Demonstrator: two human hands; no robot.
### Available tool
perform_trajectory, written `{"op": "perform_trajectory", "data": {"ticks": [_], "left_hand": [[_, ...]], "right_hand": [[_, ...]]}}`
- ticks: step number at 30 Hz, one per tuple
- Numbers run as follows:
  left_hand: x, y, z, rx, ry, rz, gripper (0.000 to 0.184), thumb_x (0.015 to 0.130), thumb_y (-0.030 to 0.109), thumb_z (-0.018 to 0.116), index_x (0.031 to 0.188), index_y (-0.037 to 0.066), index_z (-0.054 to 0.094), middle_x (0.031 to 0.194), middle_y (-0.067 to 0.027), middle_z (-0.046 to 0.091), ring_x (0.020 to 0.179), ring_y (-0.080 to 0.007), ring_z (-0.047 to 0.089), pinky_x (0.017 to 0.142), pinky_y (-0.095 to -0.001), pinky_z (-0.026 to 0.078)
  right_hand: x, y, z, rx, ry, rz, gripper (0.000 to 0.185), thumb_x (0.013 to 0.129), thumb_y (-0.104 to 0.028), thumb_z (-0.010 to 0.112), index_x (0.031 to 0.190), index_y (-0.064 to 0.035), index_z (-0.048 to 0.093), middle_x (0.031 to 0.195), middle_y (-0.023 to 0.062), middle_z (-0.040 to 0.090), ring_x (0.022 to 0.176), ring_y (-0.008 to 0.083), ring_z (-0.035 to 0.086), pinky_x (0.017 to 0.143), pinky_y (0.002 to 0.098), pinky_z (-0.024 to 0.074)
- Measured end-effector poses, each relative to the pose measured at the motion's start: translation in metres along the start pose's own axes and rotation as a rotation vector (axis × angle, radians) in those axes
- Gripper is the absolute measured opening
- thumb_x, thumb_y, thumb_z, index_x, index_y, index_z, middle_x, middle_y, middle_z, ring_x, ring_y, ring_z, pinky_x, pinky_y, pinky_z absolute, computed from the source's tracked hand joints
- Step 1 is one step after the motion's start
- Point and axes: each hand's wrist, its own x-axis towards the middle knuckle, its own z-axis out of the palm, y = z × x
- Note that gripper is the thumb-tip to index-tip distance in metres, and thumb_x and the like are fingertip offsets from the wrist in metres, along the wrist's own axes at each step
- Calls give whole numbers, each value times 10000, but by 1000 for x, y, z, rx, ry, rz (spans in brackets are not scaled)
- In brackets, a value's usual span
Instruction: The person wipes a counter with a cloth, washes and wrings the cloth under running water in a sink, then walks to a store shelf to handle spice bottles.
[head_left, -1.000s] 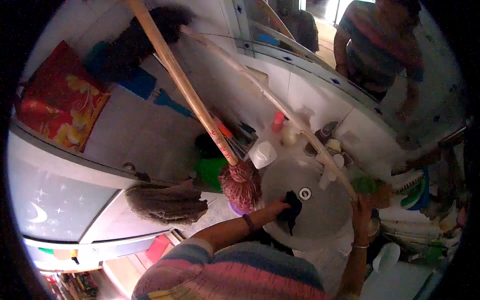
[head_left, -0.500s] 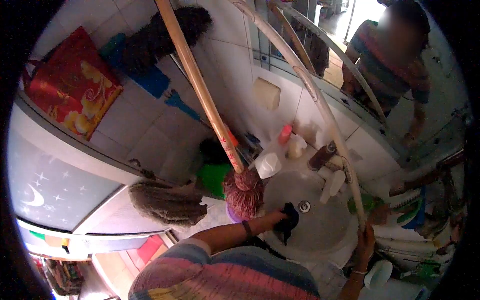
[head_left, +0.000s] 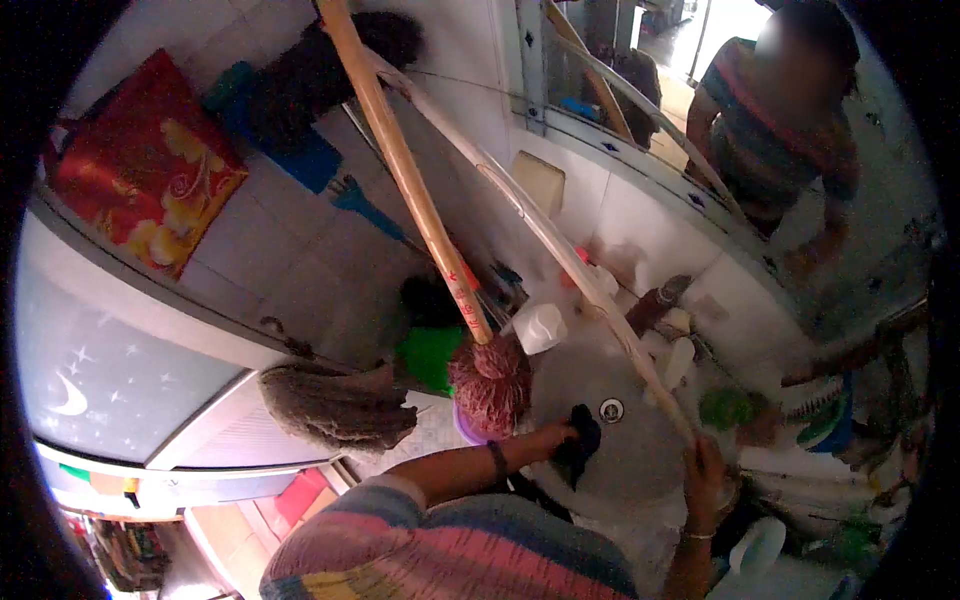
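Left fingers grip dark cloth over the basin.

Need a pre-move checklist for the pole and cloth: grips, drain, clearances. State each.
1. Right hand gripping the pale pole: ok, fingers closed round its near end.
2. Left hand gripping the dark cloth: ok, cloth bunched in the fingers.
3. Drain of the basin uncovered: ok, cloth is off to its side.
4. Pole clear of the mop handle: cannot tell, they meet in view near the top but depth is unclear.
5. Full sight of the red-topped item behind the pole: not ok, the pole partly covers it.
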Motion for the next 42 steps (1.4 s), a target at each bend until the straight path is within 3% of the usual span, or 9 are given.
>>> {"op": "perform_trajectory", "data": {"ticks": [10, 15, 18, 21, 25, 29, 35, 39, 42], "left_hand": [[-23, 21, 3, -2, -121, 62, 421, 781, 36, 526, 1201, 24, 495, 1065, -135, 602, 965, -283, 603, 871, -402, 492], [-39, 28, 16, 50, -53, 68, 472, 800, 32, 500, 1264, 25, 413, 1151, -140, 553, 1017, -300, 574, 886, -422, 486], [-37, 27, 14, -71, -66, 37, 463, 812, 42, 497, 1267, 29, 412, 1155, -134, 547, 1033, -289, 563, 892, -423, 482], [-14, 13, -6, -53, -36, -50, 433, 819, 60, 508, 1246, 40, 436, 1140, -124, 555, 1020, -287, 567, 898, -416, 476], [-65, 43, 32, 95, -25, 35, 394, 823, 78, 521, 1211, 39, 467, 1139, -114, 558, 1023, -267, 567, 912, -385, 466], [-38, 29, 6, 71, -10, 39, 406, 824, 72, 517, 1224, 34, 461, 1151, -108, 556, 1028, -252, 567, 922, -368, 459], [-50, 34, 25, 0, -71, 146, 442, 817, 52, 512, 1251, 20, 437, 1168, -113, 550, 1041, -249, 564, 925, -363, 458], [-30, 16, 5, -48, -49, 138, 458, 811, 56, 523, 1257, 9, 433, 1180, -124, 544, 1036, -242, 565, 914, -353, 464], [-43, 19, 12, 88, 0, 219, 499, 803, 78, 539, 1281, 0, 421, 1191, -133, 540, 1031, -242, 563, 907, -342, 455]], "right_hand": [[1, 25, 11, 46, -84, 60, 407, 801, -56, 610, 1201, -44, 533, 1129, 147, 539, 1056, 293, 517, 890, 358, 440], [-34, 42, 37, -454, 21, -81, 409, 835, -128, 599, 1225, -49, 504, 1049, 141, 575, 1025, 274, 549, 894, 368, 436], [-38, 0, 60, 265, -308, 120, 340, 865, -168, 573, 1173, -40, 509, 1064, 124, 594, 995, 262, 578, 916, 375, 425], [-18, 24, 114, 1021, -226, 410, 371, 879, -201, 564, 1218, -71, 489, 1207, 109, 540, 1129, 237, 500, 1009, 370, 347], [32, 25, 142, 1010, 86, 146, 467, 885, -215, 560, 1325, -141, 421, 1349, 74, 422, 1235, 207, 395, 1080, 383, 254], [44, 21, 142, 2067, 141, 179, 501, 866, -213, 585, 1337, -152, 426, 1381, 65, 398, 1251, 207, 387, 1068, 408, 287], [53, 25, 145, 1989, 144, 307, 461, 835, -269, 637, 1264, -165, 507, 1215, 96, 541, 1139, 219, 496, 960, 385, 408], [5, 43, 140, 724, -384, 227, 412, 850, -252, 603, 1216, -82, 521, 1178, 153, 540, 1108, 285, 515, 945, 380, 407], [-35, 42, 154, 44, -406, 72, 408, 843, -183, 584, 1206, -13, 504, 1167, 198, 530, 1114, 336, 501, 946, 390, 399]]}}
